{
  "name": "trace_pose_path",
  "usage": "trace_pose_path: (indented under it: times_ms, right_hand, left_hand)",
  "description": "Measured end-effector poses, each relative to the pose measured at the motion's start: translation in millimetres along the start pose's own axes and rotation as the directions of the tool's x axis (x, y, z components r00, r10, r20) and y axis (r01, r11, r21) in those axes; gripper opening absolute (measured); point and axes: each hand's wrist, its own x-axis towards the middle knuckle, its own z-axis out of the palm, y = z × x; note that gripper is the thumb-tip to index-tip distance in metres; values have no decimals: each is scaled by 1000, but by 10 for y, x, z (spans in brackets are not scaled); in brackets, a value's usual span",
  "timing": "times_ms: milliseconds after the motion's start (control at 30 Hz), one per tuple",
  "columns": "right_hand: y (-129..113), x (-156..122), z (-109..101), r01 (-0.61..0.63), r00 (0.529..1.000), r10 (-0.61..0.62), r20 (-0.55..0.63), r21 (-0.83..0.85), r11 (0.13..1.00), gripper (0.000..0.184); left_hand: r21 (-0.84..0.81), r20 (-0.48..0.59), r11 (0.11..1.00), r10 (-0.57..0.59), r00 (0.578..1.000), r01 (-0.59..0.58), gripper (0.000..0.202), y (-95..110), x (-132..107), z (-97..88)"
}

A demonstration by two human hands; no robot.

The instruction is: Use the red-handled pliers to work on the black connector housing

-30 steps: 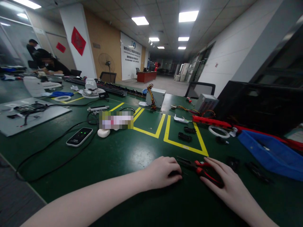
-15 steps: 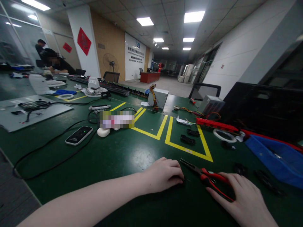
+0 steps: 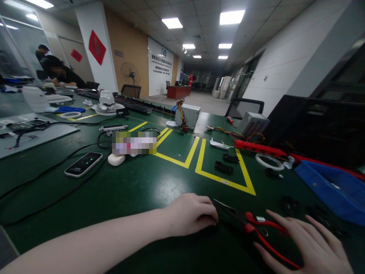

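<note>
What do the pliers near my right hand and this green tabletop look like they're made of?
Pliers: thin dark matte jaws, likely steel; bright red handles with a slight sheen, probably plastic or rubber sleeves. Tabletop: dark green, smooth, semi-glossy, reflecting a ceiling light, so likely a rubber or vinyl mat; the look leaves that open.

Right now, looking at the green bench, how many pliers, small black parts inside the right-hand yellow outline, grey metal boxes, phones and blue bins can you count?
Pliers: 1
Black parts in the yellow outline: 2
Grey metal boxes: 2
Phones: 1
Blue bins: 1
Total: 7
</note>
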Motion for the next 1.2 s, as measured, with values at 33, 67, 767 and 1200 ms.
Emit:
trace_pose_path:
  times_ms: [33, 67, 767, 1200]
  right_hand:
    - [-9, -8, -11, 0, 1000, 0, -3, 13, 1000, 57]
    - [-19, -14, -23, 5, 1000, -4, -8, 26, 1000, 57]
    - [-87, -11, -175, 61, 997, -57, -44, 111, 992, 52]
    - [-51, -133, -85, -102, 993, 87, 83, 207, 973, 56]
  left_hand:
    - [-43, -1, 999, -14, 1000, 14, 10, 2, -3, -13]
    - [-82, -4, 996, -25, 1000, 25, 10, 4, -6, -25]
    - [-276, 61, 953, -109, 992, 122, 13, 46, -34, -59]
    - [-210, 39, 969, -124, 992, 129, 25, 20, -21, -71]
